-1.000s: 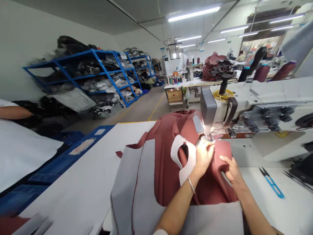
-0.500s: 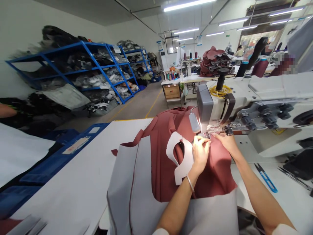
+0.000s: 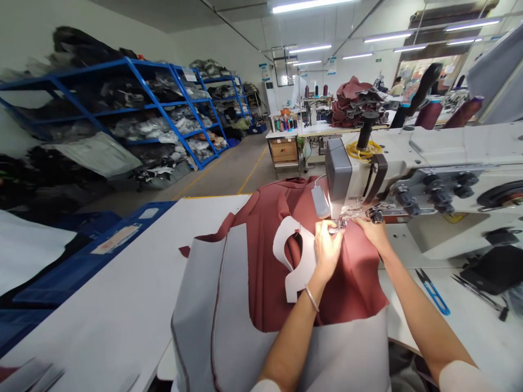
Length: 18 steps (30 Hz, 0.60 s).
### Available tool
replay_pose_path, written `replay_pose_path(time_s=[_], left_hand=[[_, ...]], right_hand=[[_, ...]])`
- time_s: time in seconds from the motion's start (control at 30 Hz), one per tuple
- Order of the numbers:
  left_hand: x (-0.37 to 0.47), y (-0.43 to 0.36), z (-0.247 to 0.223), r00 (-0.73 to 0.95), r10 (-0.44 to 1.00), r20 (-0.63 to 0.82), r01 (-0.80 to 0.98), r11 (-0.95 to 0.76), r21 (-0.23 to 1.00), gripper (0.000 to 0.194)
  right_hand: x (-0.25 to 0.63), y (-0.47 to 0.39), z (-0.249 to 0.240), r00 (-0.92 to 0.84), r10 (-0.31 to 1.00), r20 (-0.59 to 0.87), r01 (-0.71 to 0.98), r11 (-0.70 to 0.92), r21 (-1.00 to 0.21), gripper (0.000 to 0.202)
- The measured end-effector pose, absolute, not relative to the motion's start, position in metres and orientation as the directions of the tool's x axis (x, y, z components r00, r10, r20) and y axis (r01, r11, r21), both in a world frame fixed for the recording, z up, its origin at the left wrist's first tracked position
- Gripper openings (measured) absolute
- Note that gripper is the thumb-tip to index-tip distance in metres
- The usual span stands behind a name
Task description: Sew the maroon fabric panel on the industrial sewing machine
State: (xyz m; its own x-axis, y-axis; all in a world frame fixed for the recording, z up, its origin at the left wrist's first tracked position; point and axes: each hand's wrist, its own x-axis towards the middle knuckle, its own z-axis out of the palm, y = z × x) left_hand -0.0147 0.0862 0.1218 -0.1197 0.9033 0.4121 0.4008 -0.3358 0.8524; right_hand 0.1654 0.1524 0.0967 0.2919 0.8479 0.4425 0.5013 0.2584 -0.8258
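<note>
While the sewing machine (image 3: 408, 179) stands along the right side of the white worktop (image 3: 122, 305), both hands work at its needle end under the machine's bright lamp. The left hand (image 3: 327, 249) lies with fingers curled down on the maroon fabric (image 3: 347, 283), pressing it flat just in front of the presser foot (image 3: 341, 220); a thin bracelet (image 3: 311, 298) circles that wrist. The right hand (image 3: 373, 234) rests on the same fabric just to the right of the foot, fingertips pinching the cloth edge close to the needle, though the exact grip is partly lost in the glare. The maroon fabric spreads from the needle plate toward the near edge of the worktop and also trails away behind the machine toward the far edge. A grey panel (image 3: 229, 326) is joined to it and hangs over the near edge, and a white curved piece (image 3: 300, 261) lies on the maroon cloth, touching the left hand. Blue thread snips (image 3: 433, 291) lie on the worktop to the right of the right forearm, well apart from the fabric.
</note>
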Motion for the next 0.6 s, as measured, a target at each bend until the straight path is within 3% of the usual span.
replay_pose_path(time_s=[0.4, 0.6], left_hand=[[-0.017, 0.089, 0.121, -0.082, 0.902, 0.424, 0.394, -0.362, 0.845, 0.016], [-0.018, 0.087, 0.121, -0.074, 0.892, 0.446, 0.409, -0.381, 0.829, 0.016]], right_hand=[[0.160, 0.147, 0.111, 0.322, 0.873, 0.367, 0.507, 0.169, -0.846, 0.040], [0.164, 0.149, 0.106, 0.302, 0.859, 0.414, 0.521, 0.215, -0.826, 0.039]])
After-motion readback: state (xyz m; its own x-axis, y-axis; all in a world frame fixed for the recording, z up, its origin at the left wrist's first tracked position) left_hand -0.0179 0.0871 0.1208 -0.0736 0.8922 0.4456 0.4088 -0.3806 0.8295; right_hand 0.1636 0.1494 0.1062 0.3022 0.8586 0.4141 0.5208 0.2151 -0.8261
